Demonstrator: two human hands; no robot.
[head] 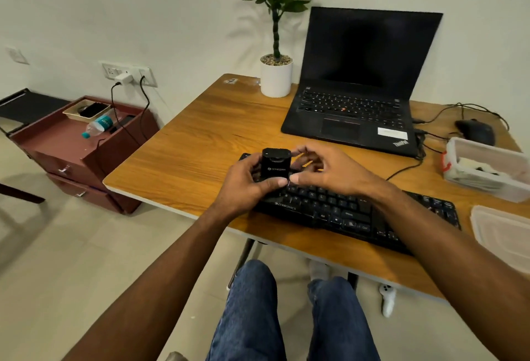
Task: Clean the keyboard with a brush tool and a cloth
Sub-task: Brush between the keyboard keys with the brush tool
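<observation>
Wooden desk (pixel 186 143) by a white wall bears the keyboard (pixel 358 211); left hand (pixel 243 186) fingers grip a black tool (pixel 274 166), right hand (pixel 329 171) fingers curled beside it.

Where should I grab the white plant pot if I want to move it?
Wrap both hands around the white pot at its smooth round sides, coming from the front left, since the laptop crowds its right. Don't pull the thin stem; it would likely bend.

A black keyboard (pixel 352 211) is lying flat near the front edge of the wooden table, running from far left to near right. A small black boxy brush tool (pixel 274 167) is standing upright above its left end, being held.
</observation>
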